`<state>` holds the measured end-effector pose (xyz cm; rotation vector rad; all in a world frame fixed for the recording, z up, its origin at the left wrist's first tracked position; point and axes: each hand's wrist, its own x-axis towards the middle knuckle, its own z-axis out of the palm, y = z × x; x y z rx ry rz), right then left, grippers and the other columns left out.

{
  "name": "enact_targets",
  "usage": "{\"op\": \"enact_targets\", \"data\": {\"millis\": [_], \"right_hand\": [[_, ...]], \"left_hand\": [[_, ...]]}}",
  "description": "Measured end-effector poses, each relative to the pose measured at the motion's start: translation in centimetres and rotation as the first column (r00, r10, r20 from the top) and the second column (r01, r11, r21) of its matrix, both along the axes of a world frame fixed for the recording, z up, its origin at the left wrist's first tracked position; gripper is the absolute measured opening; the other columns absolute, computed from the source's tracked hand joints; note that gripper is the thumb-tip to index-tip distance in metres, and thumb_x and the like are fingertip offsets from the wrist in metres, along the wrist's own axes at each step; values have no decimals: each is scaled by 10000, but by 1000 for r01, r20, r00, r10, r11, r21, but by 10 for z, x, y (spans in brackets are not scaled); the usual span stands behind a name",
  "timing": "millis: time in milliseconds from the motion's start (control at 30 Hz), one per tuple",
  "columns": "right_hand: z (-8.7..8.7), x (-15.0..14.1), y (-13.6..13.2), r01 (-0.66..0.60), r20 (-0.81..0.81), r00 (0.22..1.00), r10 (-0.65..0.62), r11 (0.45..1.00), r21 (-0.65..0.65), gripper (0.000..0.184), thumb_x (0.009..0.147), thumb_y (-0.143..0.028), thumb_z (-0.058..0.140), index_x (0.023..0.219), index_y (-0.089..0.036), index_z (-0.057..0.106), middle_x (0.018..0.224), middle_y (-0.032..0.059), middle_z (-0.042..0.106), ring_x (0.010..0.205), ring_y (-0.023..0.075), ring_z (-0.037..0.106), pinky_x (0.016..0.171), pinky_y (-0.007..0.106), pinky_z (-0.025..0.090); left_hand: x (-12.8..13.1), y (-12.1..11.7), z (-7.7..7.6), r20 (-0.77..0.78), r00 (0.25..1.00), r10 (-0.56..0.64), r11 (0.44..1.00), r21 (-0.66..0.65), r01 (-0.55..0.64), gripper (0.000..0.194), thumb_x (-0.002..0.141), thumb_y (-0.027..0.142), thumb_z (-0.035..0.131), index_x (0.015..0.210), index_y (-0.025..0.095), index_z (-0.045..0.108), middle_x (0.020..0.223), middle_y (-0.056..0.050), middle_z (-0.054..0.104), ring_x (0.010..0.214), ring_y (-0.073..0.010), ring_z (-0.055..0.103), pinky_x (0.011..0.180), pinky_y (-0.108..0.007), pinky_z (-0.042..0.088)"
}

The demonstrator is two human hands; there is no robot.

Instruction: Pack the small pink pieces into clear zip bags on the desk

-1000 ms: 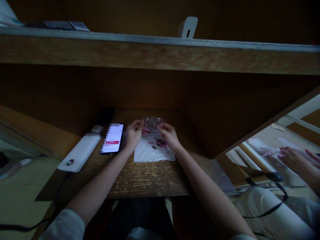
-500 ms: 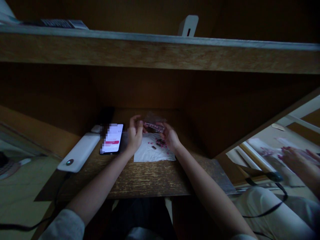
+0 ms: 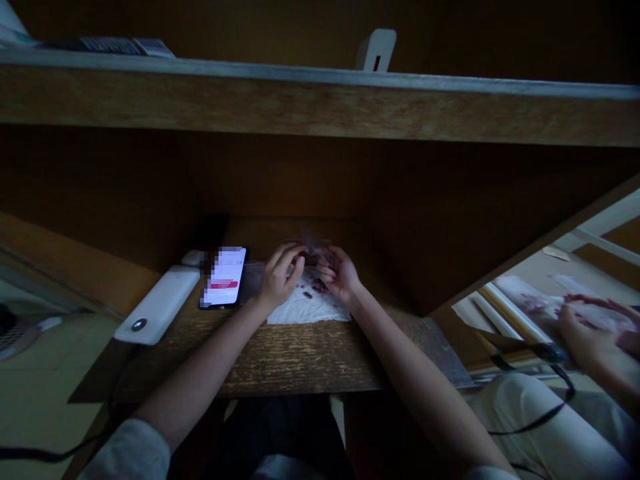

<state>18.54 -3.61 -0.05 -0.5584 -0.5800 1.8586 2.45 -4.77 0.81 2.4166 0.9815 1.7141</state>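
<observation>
A small clear plastic bag (image 3: 314, 241), blurred and hard to make out, is between my two hands above a white cloth or paper sheet (image 3: 285, 313). My right hand (image 3: 343, 275) pinches its right side with bent fingers. On the other side, my left hand (image 3: 281, 277) has its fingers curled and thumb drawn in, the tips at the bag's left edge. Beneath them, small pink beads (image 3: 303, 286) and dark brown pieces (image 3: 318, 285) lie scattered on the sheet; my hands hide part of the pile.
A lit phone (image 3: 223, 277) and a white power bank (image 3: 160, 303) with a cable lie at the left of the wooden desk (image 3: 300, 360). A shelf edge (image 3: 300, 100) runs across above. At right, another person's hands (image 3: 590, 333) hold clear plastic.
My left hand has moved right and rolled over, its fingers now nearer my right hand. The plastic bag has turned from lying lengthwise between both hands. The other person's hands have shifted too.
</observation>
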Motion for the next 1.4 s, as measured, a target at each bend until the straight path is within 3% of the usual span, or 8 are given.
{"op": "enact_targets", "data": {"millis": [133,333,500,633,867,1067,1267,1400], "right_hand": [[0,0,0,2,-16,1000,-2,1000,-16,238,869,-289,365,792,-141,534,465,-73,355,321,24,141,286,126,105],[2,-2,-1,16,43,999,-14,999,-39,243,868,-285,372,778,-134,540,465,-76,337,315,23,136,282,134,105],[3,-1,-2,4,38,999,-2,999,-52,212,855,-285,400,772,-142,533,477,-79,327,317,23,139,281,134,104],[3,-1,-2,-16,13,1000,16,999,-42,231,867,-279,378,762,-140,529,476,-81,317,316,25,141,280,134,107],[0,1,0,-53,-80,996,50,998,-33,236,873,-278,361,756,-138,511,473,-81,323,317,21,140,274,117,114],[-1,3,1,-85,-77,994,83,996,-19,232,874,-270,360,709,-150,470,474,-79,320,320,20,144,277,116,123],[0,1,-1,-92,-31,995,92,996,3,191,858,-268,387,747,-152,491,481,-76,349,322,21,144,282,124,111],[2,-2,-2,-70,38,997,70,998,-8,157,829,-277,437,728,-162,474,476,-76,366,322,20,138,291,132,96]], "left_hand": [[1,0,-1,14,1000,10,1000,-4,-10,310,877,227,461,1184,189,484,1001,-63,625,852,-138,602,749,-290,518],[0,1,5,63,996,68,997,33,-70,121,859,181,501,933,181,597,899,-34,641,865,-139,602,771,-290,502],[-1,1,8,139,983,122,992,7,-124,81,856,180,511,885,171,587,853,-28,638,807,-127,611,703,-254,510],[1,0,3,82,991,105,994,7,-106,125,856,181,508,966,181,568,896,-35,653,823,-133,623,729,-268,521],[4,0,-7,26,1000,9,997,71,-11,391,839,192,523,1218,191,426,1097,-84,589,867,-134,613,672,-244,537],[3,-1,1,-12,999,42,993,107,-41,169,848,141,501,995,192,566,928,-35,612,881,-138,589,765,-277,516],[2,-1,1,31,995,93,991,91,-95,164,844,191,529,1005,183,562,952,-52,583,898,-151,579,725,-283,522],[1,0,0,29,995,98,990,100,-100,78,844,194,528,891,178,589,912,-42,556,891,-147,563,715,-275,513]]}}
